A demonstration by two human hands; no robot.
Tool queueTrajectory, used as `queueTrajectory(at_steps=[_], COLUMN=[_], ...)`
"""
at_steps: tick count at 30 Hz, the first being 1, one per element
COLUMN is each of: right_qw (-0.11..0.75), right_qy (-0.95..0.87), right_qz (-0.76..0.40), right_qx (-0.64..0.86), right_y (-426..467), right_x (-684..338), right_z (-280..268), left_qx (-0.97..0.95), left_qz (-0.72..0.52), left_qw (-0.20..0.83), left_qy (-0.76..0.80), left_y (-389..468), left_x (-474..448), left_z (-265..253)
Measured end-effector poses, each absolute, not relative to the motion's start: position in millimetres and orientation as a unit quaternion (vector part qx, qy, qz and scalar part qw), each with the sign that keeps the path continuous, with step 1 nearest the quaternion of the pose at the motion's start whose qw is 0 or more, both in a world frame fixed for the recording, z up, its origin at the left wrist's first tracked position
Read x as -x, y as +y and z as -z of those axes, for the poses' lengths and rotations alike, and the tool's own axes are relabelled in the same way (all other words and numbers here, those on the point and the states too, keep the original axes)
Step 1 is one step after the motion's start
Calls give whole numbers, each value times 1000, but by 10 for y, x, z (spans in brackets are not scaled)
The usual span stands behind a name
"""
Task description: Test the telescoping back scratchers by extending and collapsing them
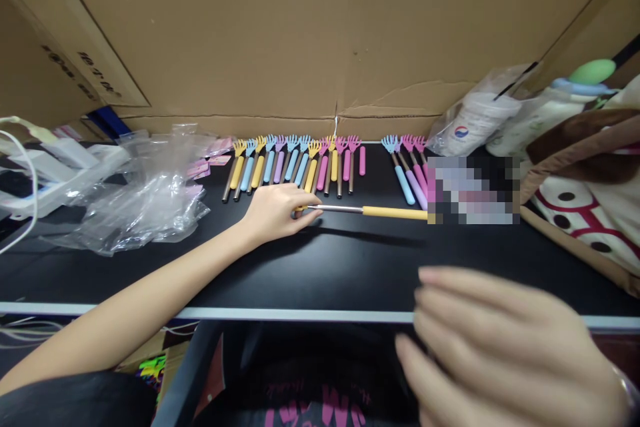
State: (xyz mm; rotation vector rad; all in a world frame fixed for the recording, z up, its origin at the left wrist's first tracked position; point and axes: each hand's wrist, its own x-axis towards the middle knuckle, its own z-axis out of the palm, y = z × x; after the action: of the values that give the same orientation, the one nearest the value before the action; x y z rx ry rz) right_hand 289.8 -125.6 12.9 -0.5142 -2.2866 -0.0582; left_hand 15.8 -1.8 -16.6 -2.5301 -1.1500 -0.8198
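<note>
My left hand (281, 213) is closed around the head end of a back scratcher (395, 213) with a metal shaft and a yellow handle. It is held level over the black table, its handle pointing right. My right hand (500, 340) is near the camera at the lower right, past the table's front edge. Its fingers are partly bent and apart, slightly blurred, and nothing shows in them. Behind the left hand lies a row of back scratchers (270, 167) in yellow, blue, purple and pink. A smaller group of back scratchers (403, 180) lies to the right.
Crumpled clear plastic bags (160, 193) and a white power strip (65, 180) are at the left. A bagged cup (480, 120), a bottle (555, 107) and a fabric bag (585, 180) stand at the right. A cardboard wall (320, 33) closes off the back. One patch is pixelated.
</note>
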Motion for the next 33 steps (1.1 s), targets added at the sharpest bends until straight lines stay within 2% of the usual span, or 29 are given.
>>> queueTrajectory(at_steps=[2, 5, 8, 15, 33], right_qw=[258, 178, 128, 98, 93], right_qy=[-943, -937, -940, -938, -912], right_qz=[110, 188, 172, 86, -15], right_qx=[179, 233, 264, 322, 399], right_y=[-794, -220, 102, 227, 184], right_x=[-2875, -2881, -2948, -3030, -2995], right_z=[-397, -570, -429, -43, 78], left_qx=[864, 859, 857, 859, 865], left_qz=[280, 278, 276, 255, 272], left_qw=[125, 126, 132, 140, 174], left_qy=[-399, -411, -415, -421, -384], left_y=[-17, -12, -1, 10, 5], left_x=[-158, -154, -149, -142, -114], left_z=[165, 162, 165, 184, 200])
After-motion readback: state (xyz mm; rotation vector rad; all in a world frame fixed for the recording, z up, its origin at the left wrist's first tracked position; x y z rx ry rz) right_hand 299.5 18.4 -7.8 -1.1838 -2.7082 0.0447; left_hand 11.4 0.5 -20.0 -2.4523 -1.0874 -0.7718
